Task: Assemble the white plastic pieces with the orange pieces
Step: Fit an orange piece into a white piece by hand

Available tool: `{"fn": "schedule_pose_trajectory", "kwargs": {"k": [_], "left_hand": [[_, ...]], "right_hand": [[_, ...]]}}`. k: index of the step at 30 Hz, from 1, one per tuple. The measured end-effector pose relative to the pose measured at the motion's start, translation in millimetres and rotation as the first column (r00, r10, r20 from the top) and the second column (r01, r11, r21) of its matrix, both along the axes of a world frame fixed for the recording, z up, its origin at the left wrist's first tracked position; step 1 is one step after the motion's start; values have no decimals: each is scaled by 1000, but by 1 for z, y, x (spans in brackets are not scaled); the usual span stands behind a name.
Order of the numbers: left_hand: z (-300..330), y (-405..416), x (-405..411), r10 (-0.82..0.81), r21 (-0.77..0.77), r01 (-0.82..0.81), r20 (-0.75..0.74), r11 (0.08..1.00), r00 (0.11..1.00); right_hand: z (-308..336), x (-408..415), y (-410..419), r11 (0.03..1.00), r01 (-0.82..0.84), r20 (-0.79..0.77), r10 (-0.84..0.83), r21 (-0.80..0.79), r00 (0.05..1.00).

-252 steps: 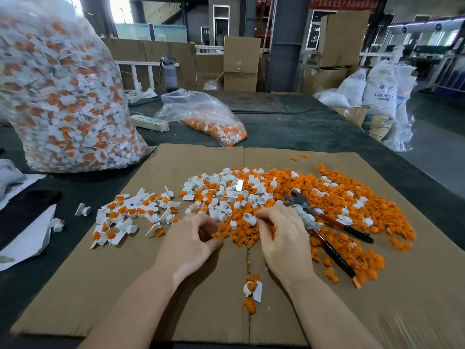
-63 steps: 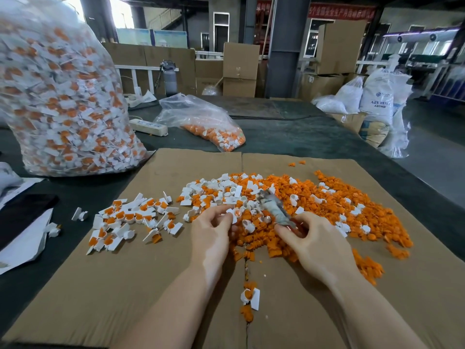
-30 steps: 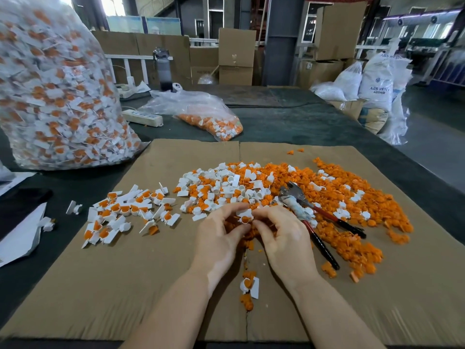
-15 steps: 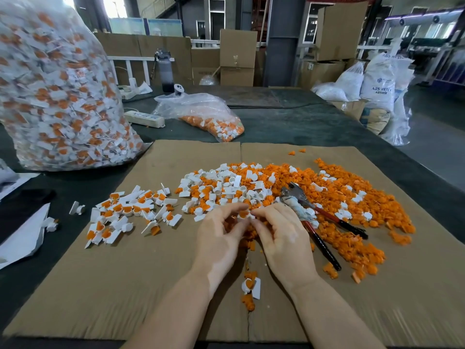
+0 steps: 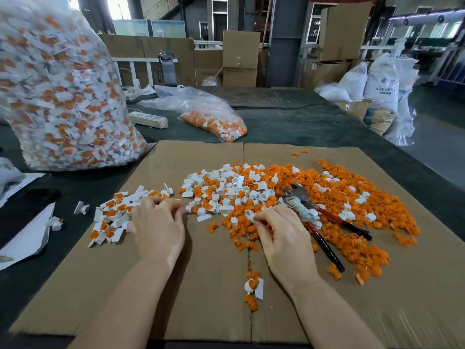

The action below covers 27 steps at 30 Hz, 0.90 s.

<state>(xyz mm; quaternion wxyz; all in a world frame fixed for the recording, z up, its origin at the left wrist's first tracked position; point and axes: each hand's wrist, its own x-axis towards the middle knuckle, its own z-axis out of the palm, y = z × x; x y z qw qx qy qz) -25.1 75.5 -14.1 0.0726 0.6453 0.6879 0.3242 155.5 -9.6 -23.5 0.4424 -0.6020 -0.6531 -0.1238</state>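
Right hand [image 5: 281, 238] pinches a white piece [image 5: 249, 215] at the loose pile's [image 5: 289, 195] near edge; left hand [image 5: 158, 222] (fingers relaxed, holding nothing visible) lies left, over finished pieces [image 5: 110, 217].

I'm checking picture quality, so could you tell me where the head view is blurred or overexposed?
Head view: the left hand shows motion blur at its fingertips, the big bag is soft at the frame edge, and the window behind it is blown out.

A dark table [image 5: 302, 122] carries a cardboard sheet [image 5: 201, 285], two parts bags [image 5: 63, 96], a power strip [image 5: 148, 119] and papers [image 5: 25, 238].
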Motion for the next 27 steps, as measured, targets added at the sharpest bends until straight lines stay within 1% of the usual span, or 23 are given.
{"fn": "schedule_pose_trajectory", "kwargs": {"k": [3, 6, 8, 11, 13, 18, 21, 25, 27], "left_hand": [[-3, -1, 6, -37, 60, 41, -65, 997, 997], [-6, -2, 13, -91, 100, 105, -131, 989, 987], [-7, -1, 18, -109, 99, 128, -177, 987, 978], [-7, 2, 20, -131, 52, 147, -227, 988, 965], [-8, 2, 20, -148, 17, 155, -217, 988, 965], [-7, 3, 20, -147, 5, 149, -164, 989, 975], [-7, 4, 20, -151, -36, 147, -175, 988, 973], [-5, 6, 20, -146, -55, 140, -112, 989, 983], [-4, 7, 21, -140, -76, 133, -107, 988, 984]], "right_hand": [[-1, 1, 0, 1000, 5, 20, -5, -28, 1000], [-1, 1, -1, 997, -32, 39, 35, -71, 999], [0, 0, -2, 991, -78, 52, 85, -113, 995], [1, -2, -4, 979, -115, 80, 130, -170, 988], [1, -3, -4, 975, -104, 111, 128, -197, 986], [1, -5, -3, 965, -64, 199, 117, -254, 973], [0, -5, -2, 959, -77, 184, 131, -274, 974], [1, -5, -2, 952, -93, 148, 141, -291, 979], [1, -5, -2, 955, -89, 129, 129, -281, 983]]}}
